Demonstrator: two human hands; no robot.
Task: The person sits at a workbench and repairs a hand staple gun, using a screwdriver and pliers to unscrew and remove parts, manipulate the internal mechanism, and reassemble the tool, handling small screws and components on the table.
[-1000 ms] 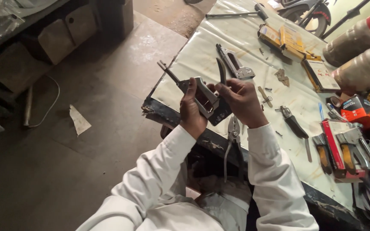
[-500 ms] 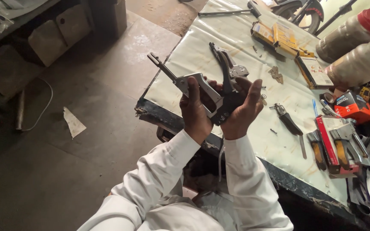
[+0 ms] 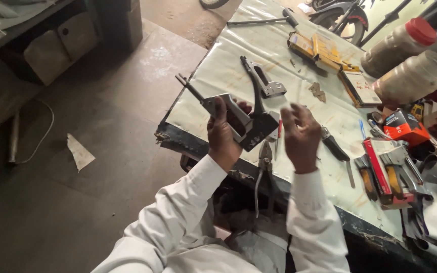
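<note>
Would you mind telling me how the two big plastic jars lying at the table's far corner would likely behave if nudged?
The plastic jars lie on their round sides, so they would probably roll. They look bulky and full, perhaps fairly heavy. Smooth walls may be slippery.

left hand (image 3: pixel 223 136) grips staple gun (image 3: pixel 244 119); right hand (image 3: pixel 300 136) open beside it.

Left hand (image 3: pixel 223 134) clenched and raised; right hand (image 3: pixel 299 136) open, fingers loose.
</note>
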